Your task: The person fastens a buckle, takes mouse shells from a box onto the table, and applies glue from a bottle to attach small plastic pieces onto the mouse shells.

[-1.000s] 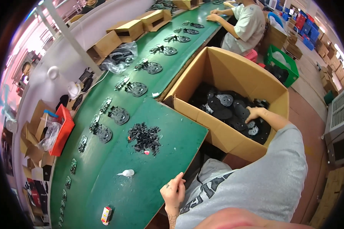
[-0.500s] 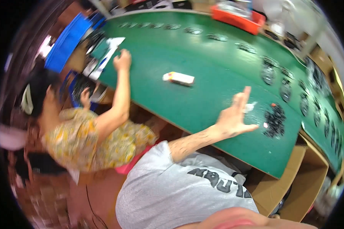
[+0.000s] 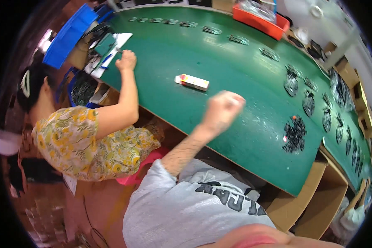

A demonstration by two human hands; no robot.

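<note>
My left hand (image 3: 223,108) is raised over the green table (image 3: 186,120), its fingers curled closed. A pale spot shows at the fingers, too blurred to make out. Just beyond the hand lies a small white carton (image 3: 195,82) with a yellow and red end. Farther right, a pile of small black parts (image 3: 295,136) with an orange piece in it sits near the table's right end. My right hand is out of view.
Several small bundles (image 3: 211,30) line the far edge, and clear bags of black parts (image 3: 291,85) the right. A red bin (image 3: 260,20) stands behind; an open cardboard box (image 3: 318,198) is at the right corner. At left, a co-worker's hand (image 3: 127,60) rests by papers.
My left hand has drawn back leftward, away from the black pile, and its spread fingers have closed. The pale scrap beside its fingers no longer shows on the table there.
</note>
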